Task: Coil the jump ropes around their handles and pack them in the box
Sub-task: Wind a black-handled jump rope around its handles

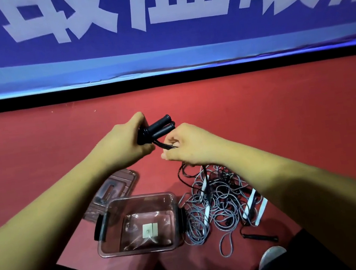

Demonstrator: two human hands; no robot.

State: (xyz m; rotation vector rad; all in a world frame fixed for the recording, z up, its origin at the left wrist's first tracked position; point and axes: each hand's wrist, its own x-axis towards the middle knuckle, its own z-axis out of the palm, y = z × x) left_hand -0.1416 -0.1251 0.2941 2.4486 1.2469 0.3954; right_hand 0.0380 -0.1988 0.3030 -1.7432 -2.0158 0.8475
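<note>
Jump-rope handles [160, 127], two black cylinders, parallel, long axes pointing away-right, gripped in left hand [124, 141], right hand [187, 145] pinching their black cord [165, 146], one clear plastic box [142, 250] below both hands

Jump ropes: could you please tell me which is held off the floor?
The black rope whose two handles the left hand grips; the grey ropes lie tangled on the floor.

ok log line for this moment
left hand: grips black handles | right hand: pinches black rope | box: no ropes inside | rope pile: tangled beside box
</note>
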